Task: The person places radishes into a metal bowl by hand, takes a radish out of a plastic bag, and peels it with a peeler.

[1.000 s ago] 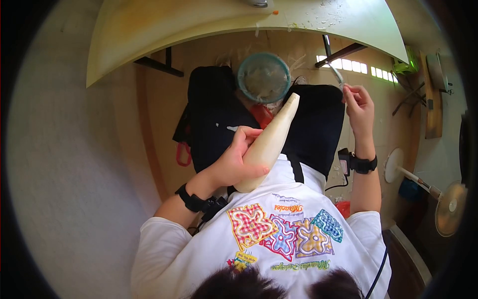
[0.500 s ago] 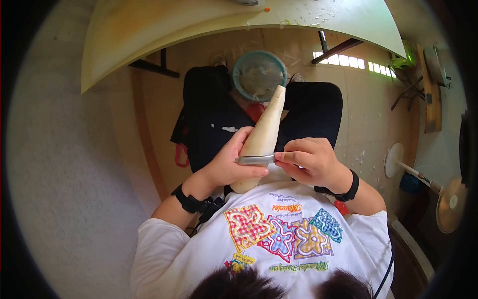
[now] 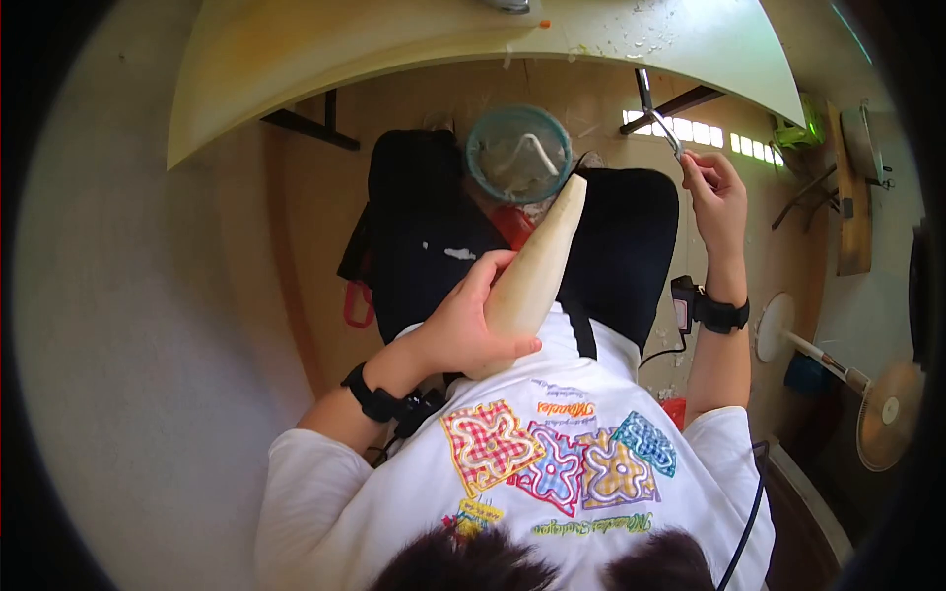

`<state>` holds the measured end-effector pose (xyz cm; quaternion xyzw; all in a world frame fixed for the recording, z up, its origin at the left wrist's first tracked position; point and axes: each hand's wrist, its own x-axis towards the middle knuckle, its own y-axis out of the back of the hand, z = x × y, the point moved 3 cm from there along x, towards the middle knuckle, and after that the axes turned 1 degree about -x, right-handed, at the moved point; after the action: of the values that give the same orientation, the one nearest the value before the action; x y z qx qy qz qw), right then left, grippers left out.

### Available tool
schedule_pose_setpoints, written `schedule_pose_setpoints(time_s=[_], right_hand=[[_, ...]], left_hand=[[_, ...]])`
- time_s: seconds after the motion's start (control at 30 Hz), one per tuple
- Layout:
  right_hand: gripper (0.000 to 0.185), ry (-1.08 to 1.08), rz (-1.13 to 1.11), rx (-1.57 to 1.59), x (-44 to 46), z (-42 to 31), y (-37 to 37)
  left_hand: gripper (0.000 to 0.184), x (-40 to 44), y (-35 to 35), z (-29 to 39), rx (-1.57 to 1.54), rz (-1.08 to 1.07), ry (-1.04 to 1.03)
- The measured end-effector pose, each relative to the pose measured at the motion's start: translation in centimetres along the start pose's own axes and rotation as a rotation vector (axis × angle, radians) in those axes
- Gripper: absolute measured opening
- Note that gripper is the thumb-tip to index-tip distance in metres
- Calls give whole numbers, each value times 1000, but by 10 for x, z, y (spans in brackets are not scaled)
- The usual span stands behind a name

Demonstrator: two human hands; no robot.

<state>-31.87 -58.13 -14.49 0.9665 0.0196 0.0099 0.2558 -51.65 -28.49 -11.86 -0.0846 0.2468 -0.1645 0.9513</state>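
My left hand (image 3: 463,320) is wrapped around the thick lower end of a white radish (image 3: 540,261). The radish leans against my shirt, and its narrow tip points up and away between my knees. Out to the right, above the floor, my right hand (image 3: 719,192) grips a metal peeler (image 3: 667,135) by one end, well apart from the radish. Beyond the tip, a pale strip of peel (image 3: 535,148) shows over the opening of a blue-rimmed bin (image 3: 472,138); I cannot tell whether it is falling or resting.
A pale table (image 3: 394,44) with dark folding legs spans the front, carrying wet spots and a small orange scrap. White scraps lie on my dark trousers (image 3: 631,227) and the floor. At the right stand a fan (image 3: 890,414) and a wooden board (image 3: 853,197).
My right hand has swung with the peeler from the radish's lower part to far forward right. A strip of peel now appears at the bin. My left hand keeps its hold; the radish tilts slightly right.
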Motion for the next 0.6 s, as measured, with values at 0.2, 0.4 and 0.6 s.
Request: schedule_pose_setpoints(time_s=[0.2,0.4,0.6], right_hand=[[9,-47,-129,255,-65,-50,-20],[19,487,-569,124,-114,-105,-50],[20,565,-607,101,-122,-104,-61]], left_hand=[[75,3,1,-8,-391,-76,8],[76,7,8,-12,-460,-123,29],[81,7,7,-22,-517,-55,-36]])
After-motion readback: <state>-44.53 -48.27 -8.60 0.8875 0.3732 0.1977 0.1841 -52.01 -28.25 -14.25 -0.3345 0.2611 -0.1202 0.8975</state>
